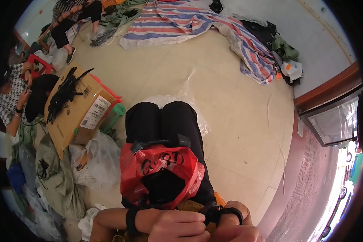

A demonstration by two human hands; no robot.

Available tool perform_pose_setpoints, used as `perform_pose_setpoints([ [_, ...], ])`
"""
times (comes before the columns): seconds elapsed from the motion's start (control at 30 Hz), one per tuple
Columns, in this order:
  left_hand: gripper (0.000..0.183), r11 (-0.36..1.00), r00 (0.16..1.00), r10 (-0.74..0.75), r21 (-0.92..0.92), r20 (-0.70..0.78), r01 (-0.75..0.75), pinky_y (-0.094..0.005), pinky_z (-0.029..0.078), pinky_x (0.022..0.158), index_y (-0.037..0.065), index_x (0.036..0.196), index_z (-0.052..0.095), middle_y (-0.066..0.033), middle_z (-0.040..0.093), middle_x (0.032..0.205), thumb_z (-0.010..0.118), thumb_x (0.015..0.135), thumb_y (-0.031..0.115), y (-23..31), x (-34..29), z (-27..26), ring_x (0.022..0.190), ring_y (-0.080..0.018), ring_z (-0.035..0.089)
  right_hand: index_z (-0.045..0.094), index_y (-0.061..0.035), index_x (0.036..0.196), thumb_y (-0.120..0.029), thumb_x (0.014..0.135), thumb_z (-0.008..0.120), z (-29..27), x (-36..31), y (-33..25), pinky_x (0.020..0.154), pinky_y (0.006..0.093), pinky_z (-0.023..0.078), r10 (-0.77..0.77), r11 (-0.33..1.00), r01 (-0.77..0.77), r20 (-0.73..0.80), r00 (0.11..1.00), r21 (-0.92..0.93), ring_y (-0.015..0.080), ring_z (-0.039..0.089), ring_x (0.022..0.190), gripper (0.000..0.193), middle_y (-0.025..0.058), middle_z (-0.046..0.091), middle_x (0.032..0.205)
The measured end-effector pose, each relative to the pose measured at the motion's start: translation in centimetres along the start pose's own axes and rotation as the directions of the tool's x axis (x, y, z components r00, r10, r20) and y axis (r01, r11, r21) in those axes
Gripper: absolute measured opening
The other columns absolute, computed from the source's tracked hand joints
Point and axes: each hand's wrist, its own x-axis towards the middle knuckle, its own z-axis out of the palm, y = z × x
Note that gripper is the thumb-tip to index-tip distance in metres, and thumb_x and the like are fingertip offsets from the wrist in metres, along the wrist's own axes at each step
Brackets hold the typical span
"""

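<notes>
At the lower edge, my left hand (179, 226) is closed, its fingers curled and pointing toward the right hand. A black strap (212, 214) shows between both hands, and a black loop of it lies across my right hand (236, 230), whose fingers are bent closed around it. The fingertips are partly hidden, so the exact grip is not clear. Around my left wrist is a black band (131, 220). On my lap, just beyond the hands, sits an open red plastic bag (193, 171) with black material (164, 185) inside.
Left of my legs, a cardboard box (70, 115) carries a pile of black straps (65, 94). Clear plastic bags (103, 161) and green cloth (54, 177) lie nearby. Two seated people work at the left. A striped sheet (169, 24) covers floor ahead; a doorway is at right.
</notes>
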Motion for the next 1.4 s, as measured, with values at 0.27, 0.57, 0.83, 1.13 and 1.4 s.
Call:
perform_pose_setpoints([
  [0.27, 0.026, 0.897, 0.969, -0.245, 0.368, -0.043, 0.243, -0.0275, 0.048, 0.046, -0.004, 0.083, 0.062, -0.0103, 0.055, 0.073, 0.062, 0.058, 0.005, -1.7, -1.4, -0.6, 0.055, -0.0200, 0.055, 0.060, -0.0046, 0.068, -0.015, 0.068, 0.065, 1.0, 2.2, 4.1, 0.047, 0.0301, 0.037, -0.230, 0.361, 0.408, -0.345, 0.910, 0.839, 0.0193, 0.050, 0.051, 0.011, 0.0057, 0.057, 0.065],
  [0.57, 0.027, 0.538, 0.947, -0.311, 0.836, 0.076, 0.109, -0.0270, 0.048, 0.054, 0.008, 0.093, 0.063, -0.0053, 0.054, 0.076, 0.064, 0.067, 0.011, -2.6, -2.9, -3.4, 0.062, -0.0173, 0.054, 0.063, 0.0022, 0.073, -0.020, 0.060, 0.071, 7.3, 1.2, 4.8, 0.056, 0.0262, 0.040, -0.205, -0.249, -0.287, 0.240, 0.949, 0.925, 0.0195, 0.053, 0.060, 0.027, 0.0068, 0.057, 0.065],
  [0.83, 0.032, 0.587, 0.919, -0.376, 0.798, 0.119, 0.137, -0.0263, 0.047, 0.052, 0.005, 0.092, 0.062, -0.0072, 0.053, 0.077, 0.064, 0.061, 0.005, -3.2, -3.7, -3.2, 0.063, -0.0180, 0.054, 0.060, 0.0028, 0.066, -0.004, 0.070, 0.066, 6.8, 1.3, 4.6, 0.042, 0.0205, 0.030, -0.376, -0.245, -0.751, 0.654, 0.656, 0.613, 0.0057, 0.043, 0.047, 0.011, 0.0007, 0.051, 0.057],
  [1.13, 0.027, 0.408, 0.650, -0.746, 0.668, -0.149, 0.622, -0.0336, 0.046, 0.058, 0.000, 0.094, 0.056, -0.0120, 0.058, 0.078, 0.060, 0.068, -0.005, -3.6, -5.9, -4.6, 0.068, -0.0264, 0.056, 0.060, 0.0021, 0.064, -0.004, 0.067, 0.062, 11.3, 2.0, 8.8, 0.046, 0.0221, 0.036, -0.036, 0.127, -0.698, 0.706, 0.707, 0.705, 0.0082, 0.049, 0.051, 0.007, 0.0020, 0.054, 0.056],
  [1.4, 0.009, 0.284, 0.137, -0.932, 0.441, 0.336, 0.851, -0.0289, 0.048, 0.057, 0.004, 0.084, 0.059, -0.0097, 0.062, 0.075, 0.060, 0.075, 0.007, 0.8, -6.8, -4.6, 0.065, -0.0225, 0.061, 0.061, -0.0027, 0.065, -0.016, 0.068, 0.059, 24.6, -2.9, 16.1, 0.048, 0.0250, 0.041, 0.085, 0.637, -0.565, 0.681, 0.727, 0.524, 0.0135, 0.054, 0.051, 0.014, 0.0050, 0.056, 0.055],
])
